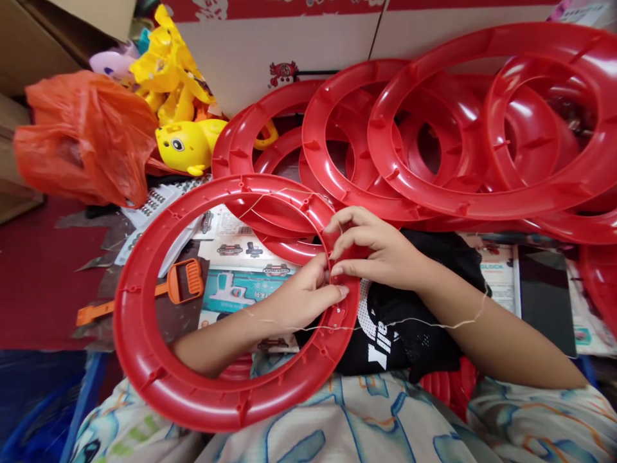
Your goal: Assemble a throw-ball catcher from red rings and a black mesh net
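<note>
A red plastic ring (231, 408), its ribbed side with small posts facing me, stands tilted above my lap. My left hand (308, 292) reaches through its opening and grips the right-hand inner rim, thumb across the face near small metal screws. On the outer side, my right hand (373, 247) has its thumb and fingers pinched together at the same rim. A thin pale wire (409, 320) runs loosely across the ring's opening, past my fingers and over my right forearm. Exactly what lies between the right fingertips is partly hidden, but the wire passes among them.
More red rings (463, 206) pile up at the back and right. Left lie an orange plastic bag (87, 138), yellow toy parts (187, 145) and an orange toy piece (186, 281). Black cloth (419, 289) and a dark tablet-like slab (544, 299) lie on printed cardboard (216, 251).
</note>
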A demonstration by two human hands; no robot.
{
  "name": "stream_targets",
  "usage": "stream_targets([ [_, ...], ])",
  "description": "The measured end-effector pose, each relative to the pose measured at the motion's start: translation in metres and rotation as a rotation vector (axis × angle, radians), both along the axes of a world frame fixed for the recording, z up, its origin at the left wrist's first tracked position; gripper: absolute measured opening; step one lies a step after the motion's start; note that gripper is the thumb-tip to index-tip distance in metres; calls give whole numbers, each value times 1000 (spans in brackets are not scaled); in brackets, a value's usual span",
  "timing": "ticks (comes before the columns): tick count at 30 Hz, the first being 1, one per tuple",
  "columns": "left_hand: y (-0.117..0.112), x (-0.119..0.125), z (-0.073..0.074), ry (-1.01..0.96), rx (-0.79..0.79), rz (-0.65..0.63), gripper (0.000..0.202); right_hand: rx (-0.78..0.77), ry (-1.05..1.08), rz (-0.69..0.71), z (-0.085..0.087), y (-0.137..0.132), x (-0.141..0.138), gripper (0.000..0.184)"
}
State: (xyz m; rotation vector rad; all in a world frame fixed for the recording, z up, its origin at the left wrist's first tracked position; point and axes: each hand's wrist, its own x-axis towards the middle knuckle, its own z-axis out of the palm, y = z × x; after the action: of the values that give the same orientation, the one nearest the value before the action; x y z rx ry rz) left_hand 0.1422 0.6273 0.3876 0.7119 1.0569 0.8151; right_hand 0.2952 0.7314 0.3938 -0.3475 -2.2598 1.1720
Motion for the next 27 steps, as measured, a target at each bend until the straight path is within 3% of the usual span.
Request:
stream_targets([
  [5,1,0,1,38,-12,-2,26,-32,-23,36,3,2,1,8],
  [13,4,2,2,-128,-1,92,24,0,-38,80,2,6,2,9],
  [19,-2,2,-2,-141,42,91,43,-15,-64,74,6,4,1,9],
  [27,-1,2,-6,-119,57,100,36,-42,-155,60,9,1,0,9],
])
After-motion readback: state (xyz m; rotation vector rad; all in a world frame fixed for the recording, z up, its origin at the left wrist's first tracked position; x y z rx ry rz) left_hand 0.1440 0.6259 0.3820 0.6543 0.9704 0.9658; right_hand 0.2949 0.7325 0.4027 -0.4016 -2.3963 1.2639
